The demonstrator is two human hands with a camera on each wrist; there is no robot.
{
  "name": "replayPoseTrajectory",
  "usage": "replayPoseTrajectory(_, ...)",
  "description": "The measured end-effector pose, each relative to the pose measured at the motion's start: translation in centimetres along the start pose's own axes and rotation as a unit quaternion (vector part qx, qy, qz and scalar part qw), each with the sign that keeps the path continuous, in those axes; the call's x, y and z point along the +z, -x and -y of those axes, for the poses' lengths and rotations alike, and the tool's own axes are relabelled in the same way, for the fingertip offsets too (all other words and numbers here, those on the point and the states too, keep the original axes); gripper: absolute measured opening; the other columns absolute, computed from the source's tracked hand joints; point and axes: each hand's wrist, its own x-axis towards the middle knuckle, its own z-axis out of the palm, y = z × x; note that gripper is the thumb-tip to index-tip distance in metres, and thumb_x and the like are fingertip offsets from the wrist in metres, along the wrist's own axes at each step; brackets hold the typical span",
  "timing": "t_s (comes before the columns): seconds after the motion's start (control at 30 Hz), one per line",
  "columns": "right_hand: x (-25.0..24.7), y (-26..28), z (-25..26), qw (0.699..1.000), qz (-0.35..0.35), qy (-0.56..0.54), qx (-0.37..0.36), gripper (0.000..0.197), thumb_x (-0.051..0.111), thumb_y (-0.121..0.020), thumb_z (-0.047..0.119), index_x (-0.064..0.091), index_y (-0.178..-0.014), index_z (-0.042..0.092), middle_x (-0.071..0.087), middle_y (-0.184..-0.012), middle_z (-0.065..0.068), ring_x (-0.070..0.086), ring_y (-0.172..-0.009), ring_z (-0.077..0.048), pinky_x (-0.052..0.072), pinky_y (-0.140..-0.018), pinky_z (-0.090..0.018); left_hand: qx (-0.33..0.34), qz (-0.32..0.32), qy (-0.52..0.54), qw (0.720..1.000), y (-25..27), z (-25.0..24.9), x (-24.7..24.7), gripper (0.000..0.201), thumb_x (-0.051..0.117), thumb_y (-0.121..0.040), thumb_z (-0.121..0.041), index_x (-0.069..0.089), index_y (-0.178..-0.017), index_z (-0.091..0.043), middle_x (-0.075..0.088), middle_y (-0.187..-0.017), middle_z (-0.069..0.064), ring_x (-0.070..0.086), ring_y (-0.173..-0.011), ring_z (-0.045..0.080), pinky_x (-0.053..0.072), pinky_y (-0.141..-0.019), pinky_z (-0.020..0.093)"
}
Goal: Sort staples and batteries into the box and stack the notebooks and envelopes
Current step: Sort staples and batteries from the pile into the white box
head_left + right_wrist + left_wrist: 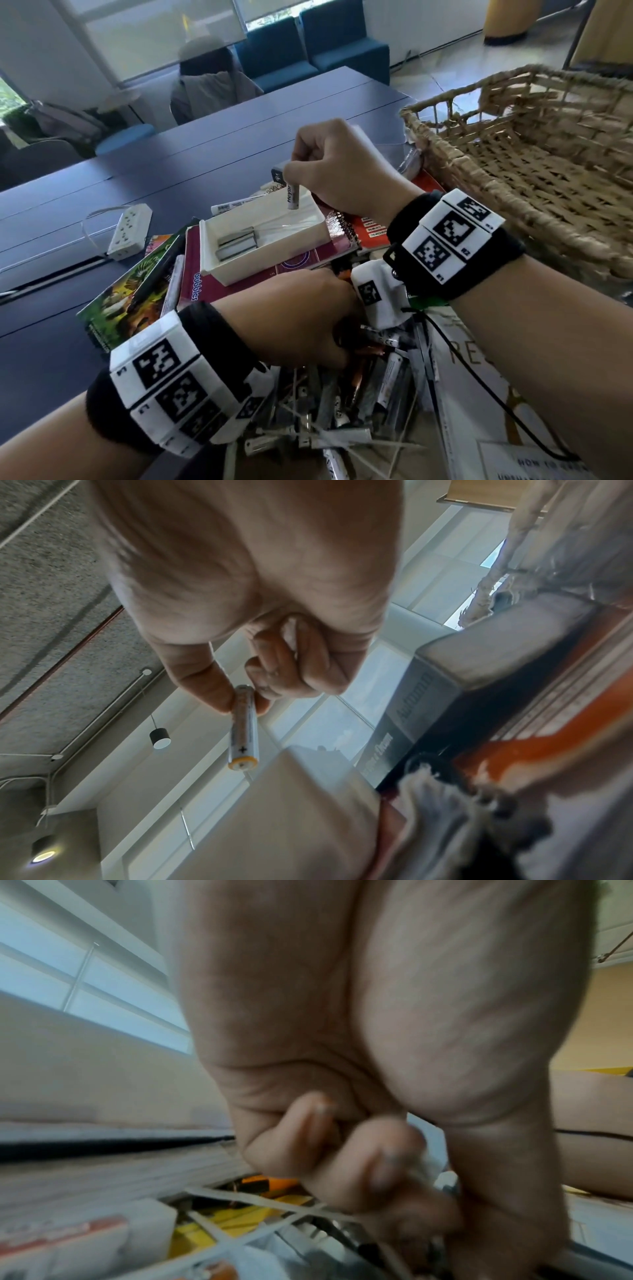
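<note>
Blue table (pixel 102 192) fills the frame's left; mid-frame, the right hand (pixel 337 168) pinches a battery (pixel 293 196) upright over the white box (pixel 308 236) holding staples (pixel 237 244). Lower centre, the left hand (pixel 301 318) curls into the battery pile (pixel 376 383); its grasp can't be told.
</note>
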Motion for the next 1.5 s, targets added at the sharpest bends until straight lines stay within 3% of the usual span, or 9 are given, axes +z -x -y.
replayPoseTrajectory(0.13,-0.1,-0.1,0.0,0.999,-0.030,-0.024,0.001,0.015,0.069,-0.080,0.015,0.066,-0.076,0.002,0.047,-0.039,0.016,0.042,-0.041,-0.004,0.037,-0.049,-0.021,-0.027,0.017,0.017,0.999,0.5,0.6,-1.2,0.029,0.071,-0.083,-0.044,0.049,-0.069,-0.029,0.054,-0.060,-0.008,0.054,-0.056,0.005,0.049,-0.057,0.027)
replayPoseTrajectory(0.3,-0.6,-0.3,-0.3,0.998,-0.010,-0.058,0.016,0.010,0.065,-0.086,0.013,0.064,-0.079,0.006,0.058,-0.046,0.011,0.051,-0.044,-0.006,0.044,-0.053,-0.028,-0.061,0.009,0.169,0.984,2.4,3.4,-3.5,0.011,0.072,-0.086,-0.029,0.067,-0.081,-0.022,0.054,-0.058,-0.007,0.046,-0.052,0.007,0.046,-0.056,0.036)
replayPoseTrajectory(0.4,-0.4,-0.3,-0.7,0.997,0.025,-0.069,0.027,0.009,0.064,-0.089,0.011,0.063,-0.083,0.005,0.061,-0.053,0.005,0.057,-0.044,-0.013,0.046,-0.049,-0.029,-0.052,-0.037,0.352,0.934,4.4,5.5,-4.0,0.009,0.068,-0.096,-0.012,0.066,-0.088,-0.010,0.053,-0.063,-0.004,0.044,-0.057,0.009,0.037,-0.054,0.022)
replayPoseTrajectory(0.67,0.8,-0.3,-1.2,0.996,0.086,0.001,0.017,0.015,0.067,-0.097,0.025,0.064,-0.090,0.013,0.064,-0.063,0.001,0.060,-0.050,-0.007,0.047,-0.054,-0.028,-0.081,-0.349,0.529,0.769,4.3,8.2,-1.0,0.011,0.065,-0.084,-0.021,0.060,-0.086,-0.011,0.056,-0.071,0.006,0.035,-0.050,0.007,0.029,-0.044,0.013)
replayPoseTrajectory(0.77,1.1,-0.6,-1.1,0.994,0.098,0.038,0.008,0.014,0.067,-0.097,0.026,0.064,-0.088,0.016,0.065,-0.064,0.000,0.059,-0.051,-0.006,0.049,-0.055,-0.029,-0.101,-0.392,0.507,0.761,4.0,8.3,-0.9,0.021,0.065,-0.081,-0.027,0.059,-0.084,-0.007,0.047,-0.068,0.007,0.034,-0.051,0.009,0.030,-0.046,0.016)
replayPoseTrajectory(0.9,1.4,-0.6,-1.3,0.994,0.097,0.051,0.011,0.014,0.071,-0.094,0.025,0.065,-0.086,0.016,0.062,-0.066,0.001,0.060,-0.052,-0.008,0.046,-0.051,-0.024,-0.142,-0.434,0.472,0.754,3.6,8.5,-0.6,0.016,0.067,-0.084,-0.022,0.060,-0.082,-0.008,0.055,-0.063,0.000,0.044,-0.049,0.008,0.035,-0.048,0.015)
replayPoseTrajectory(1.27,1.2,-0.4,-1.0,0.992,0.101,0.077,-0.001,0.014,0.074,-0.092,0.025,0.067,-0.084,0.015,0.061,-0.063,0.004,0.057,-0.050,-0.004,0.040,-0.048,-0.013,-0.157,-0.459,0.473,0.736,3.4,9.0,-0.1,0.016,0.080,-0.084,-0.010,0.066,-0.081,-0.002,0.062,-0.059,-0.001,0.049,-0.047,0.009,0.039,-0.046,0.015)
replayPoseTrajectory(1.37,1.2,-0.3,-1.1,0.992,0.101,0.076,0.000,0.014,0.074,-0.092,0.026,0.067,-0.083,0.016,0.061,-0.062,0.006,0.059,-0.051,-0.005,0.041,-0.049,-0.014,-0.136,-0.454,0.505,0.721,3.6,8.9,-0.3,0.017,0.082,-0.084,-0.010,0.068,-0.093,-0.005,0.068,-0.068,0.003,0.050,-0.049,0.011,0.040,-0.047,0.016)
replayPoseTrajectory(1.5,1.2,-0.5,-1.1,0.992,0.100,0.072,0.005,0.015,0.074,-0.092,0.026,0.067,-0.084,0.015,0.061,-0.062,0.005,0.058,-0.051,-0.005,0.039,-0.047,-0.012,-0.113,-0.447,0.501,0.733,3.5,8.7,-0.3,0.045,0.078,-0.089,-0.013,0.065,-0.127,-0.033,0.072,-0.087,0.003,0.056,-0.057,0.012,0.044,-0.053,0.015)
